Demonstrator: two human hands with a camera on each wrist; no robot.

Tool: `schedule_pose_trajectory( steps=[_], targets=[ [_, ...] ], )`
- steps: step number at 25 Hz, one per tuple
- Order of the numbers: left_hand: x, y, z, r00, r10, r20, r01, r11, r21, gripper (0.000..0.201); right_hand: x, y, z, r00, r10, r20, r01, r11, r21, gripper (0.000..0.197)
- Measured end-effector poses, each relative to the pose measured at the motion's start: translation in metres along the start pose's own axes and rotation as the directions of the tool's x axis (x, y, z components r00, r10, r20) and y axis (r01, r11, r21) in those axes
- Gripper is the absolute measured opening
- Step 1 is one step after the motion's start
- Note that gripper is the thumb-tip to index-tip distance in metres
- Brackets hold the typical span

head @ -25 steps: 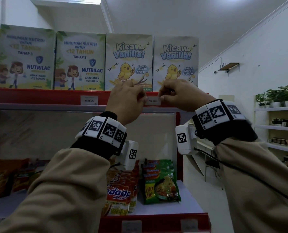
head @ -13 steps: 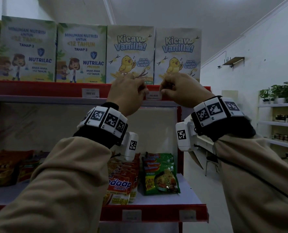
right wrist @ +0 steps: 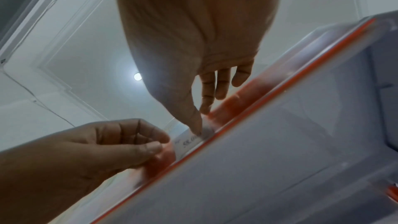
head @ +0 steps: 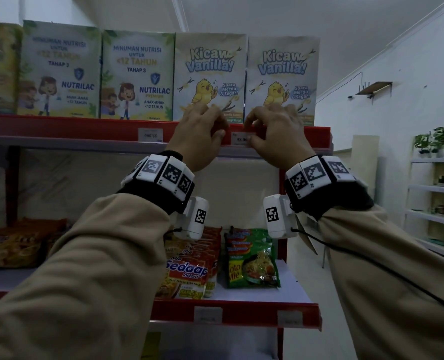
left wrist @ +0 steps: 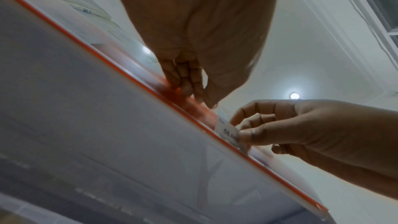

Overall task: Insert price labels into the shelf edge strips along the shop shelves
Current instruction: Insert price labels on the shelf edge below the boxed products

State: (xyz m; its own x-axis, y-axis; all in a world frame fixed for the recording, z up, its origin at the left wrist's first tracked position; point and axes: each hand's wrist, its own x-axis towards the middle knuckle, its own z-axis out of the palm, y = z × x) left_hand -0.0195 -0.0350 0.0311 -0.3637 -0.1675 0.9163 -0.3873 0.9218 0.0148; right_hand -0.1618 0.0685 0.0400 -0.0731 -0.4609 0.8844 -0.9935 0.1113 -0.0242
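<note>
I read the red shelf edge strip (head: 91,129) as glossy plastic, the small white price label (head: 241,139) as matt paper. The tall printed cartons (head: 210,76) look like smooth card, the noodle packets (head: 252,258) shiny film, the beige sleeves (head: 85,268) soft matt cloth.

Place: you're in a small shop | red-edged shelves (head: 60,127) | Kicaw Vanilla boxes (head: 210,74) | instant noodle packs (head: 249,258) | price label (head: 150,135) in strip
</note>
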Motion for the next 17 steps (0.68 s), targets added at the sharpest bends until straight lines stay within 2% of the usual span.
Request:
schedule_pose_trajectory(
  steps=[4, 8, 13, 17],
  targets=[
    [-0.001, -0.012, -0.011, 0.999, 0.041, 0.008, -0.042, 0.998, 0.055, 0.026, 0.008, -0.026, 0.009, 1.0, -0.002, 0.026, 0.003, 0.999, -0.041, 0.025],
    [-0.006, -0.042, -0.029, 0.998, 0.061, -0.01, -0.057, 0.978, 0.203, 0.028, 0.022, -0.061, 0.027, 0.999, -0.031, 0.037, 0.033, 0.997, -0.067, 0.026],
    [-0.02, -0.103, -0.063, 0.995, 0.086, -0.047, -0.076, 0.98, 0.182, 0.02, 0.035, -0.109, 0.056, 0.998, -0.059, -0.029, 0.058, 0.998, -0.037, 0.02],
    [-0.033, -0.137, -0.078, 0.984, 0.164, -0.076, -0.147, 0.97, 0.192, 0.02, 0.039, -0.13, 0.072, 0.997, -0.063, -0.038, 0.061, 0.997, -0.056, 0.026]
  ],
)
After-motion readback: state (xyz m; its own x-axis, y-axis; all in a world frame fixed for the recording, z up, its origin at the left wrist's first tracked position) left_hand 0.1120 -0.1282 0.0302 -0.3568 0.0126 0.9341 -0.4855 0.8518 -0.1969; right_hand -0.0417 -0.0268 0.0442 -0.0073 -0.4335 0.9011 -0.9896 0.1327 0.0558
